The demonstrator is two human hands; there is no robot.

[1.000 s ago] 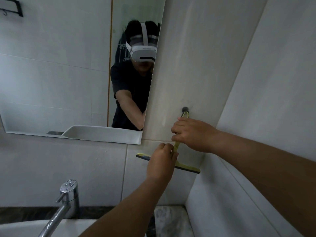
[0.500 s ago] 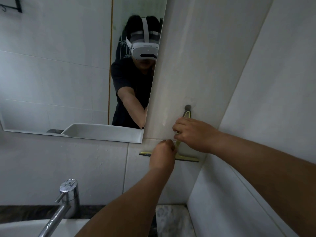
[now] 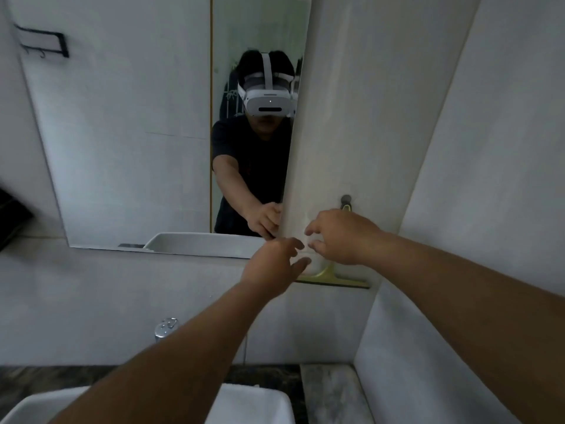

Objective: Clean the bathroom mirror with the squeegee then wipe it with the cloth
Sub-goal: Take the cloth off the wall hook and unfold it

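Note:
The yellow-green squeegee (image 3: 334,280) hangs on the tiled wall right of the mirror (image 3: 137,148). Its handle loop is over a round hook (image 3: 346,198) and its blade lies level at the bottom. My right hand (image 3: 339,237) is in front of the handle and hides most of it; the fingers are apart and I see nothing gripped. My left hand (image 3: 275,264) is just left of the blade's end, fingers spread and holding nothing. No cloth is in view. The mirror reflects a person in a headset.
A white basin (image 3: 253,402) and a chrome tap (image 3: 165,327) lie below my forearms. A marble counter (image 3: 330,393) runs to the corner. The side wall (image 3: 489,179) stands close on the right. A black rack (image 3: 46,41) hangs at top left.
The squeegee's blade went from tilted to level as it settled on the hook. Both hands have loosened from it and spread their fingers. The view has tipped upward.

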